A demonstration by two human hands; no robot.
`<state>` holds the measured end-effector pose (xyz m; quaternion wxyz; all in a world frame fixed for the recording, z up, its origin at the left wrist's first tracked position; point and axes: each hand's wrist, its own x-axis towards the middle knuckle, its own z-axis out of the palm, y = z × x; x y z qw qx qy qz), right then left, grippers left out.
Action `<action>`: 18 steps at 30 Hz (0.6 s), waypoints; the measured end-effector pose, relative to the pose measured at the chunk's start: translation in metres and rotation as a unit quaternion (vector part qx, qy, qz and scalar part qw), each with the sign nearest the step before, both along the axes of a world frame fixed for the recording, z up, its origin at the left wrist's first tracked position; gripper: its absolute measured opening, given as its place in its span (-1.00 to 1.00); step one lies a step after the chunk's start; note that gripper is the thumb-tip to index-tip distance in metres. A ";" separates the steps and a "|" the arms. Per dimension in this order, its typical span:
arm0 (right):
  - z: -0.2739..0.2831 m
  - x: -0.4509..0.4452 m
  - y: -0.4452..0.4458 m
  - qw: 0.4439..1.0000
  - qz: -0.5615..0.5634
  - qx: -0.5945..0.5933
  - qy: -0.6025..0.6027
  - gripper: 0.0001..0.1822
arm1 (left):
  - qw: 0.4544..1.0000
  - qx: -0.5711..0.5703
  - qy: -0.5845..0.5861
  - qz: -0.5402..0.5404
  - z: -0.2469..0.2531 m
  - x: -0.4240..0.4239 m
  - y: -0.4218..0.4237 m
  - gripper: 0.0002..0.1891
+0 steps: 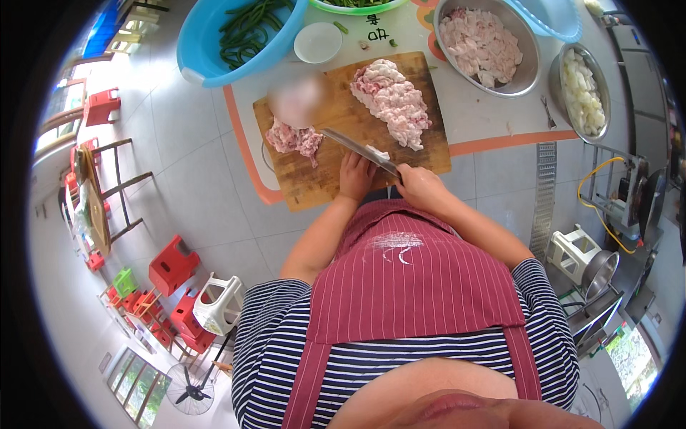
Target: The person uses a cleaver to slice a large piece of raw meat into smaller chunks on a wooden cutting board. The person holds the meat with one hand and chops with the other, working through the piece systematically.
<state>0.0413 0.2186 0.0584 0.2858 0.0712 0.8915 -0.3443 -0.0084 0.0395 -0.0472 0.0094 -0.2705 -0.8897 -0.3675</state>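
My right hand is closed round the handle of a kitchen knife, whose blade points up and left across a wooden cutting board. Close beside the blade, my left hand rests on the board with its fingertips near the edge; whether it pinches anything is hidden. A small white piece of meat or fat lies against the blade. A large slab of pale pink raw meat lies at the board's right, and a smaller heap of raw meat at its left, partly under a blurred patch.
A blue basin of green beans and a white bowl stand beyond the board at left. At right are a steel bowl of cut meat and a steel bowl of pale chopped vegetable. A small metal utensil lies between them.
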 end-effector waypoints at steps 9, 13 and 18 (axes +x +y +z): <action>0.009 0.029 0.025 0.998 -0.004 0.027 -0.064 -0.73 | 0.997 -0.006 0.067 0.041 -0.009 0.004 0.004 -0.68; 0.008 0.027 0.022 0.996 0.003 0.028 -0.084 -0.72 | 0.999 0.000 0.039 0.033 -0.007 0.002 0.005 -0.70; -0.015 -0.047 -0.018 0.999 0.014 -0.019 -0.021 -0.71 | 0.998 -0.015 0.053 0.000 -0.013 0.001 0.002 -0.77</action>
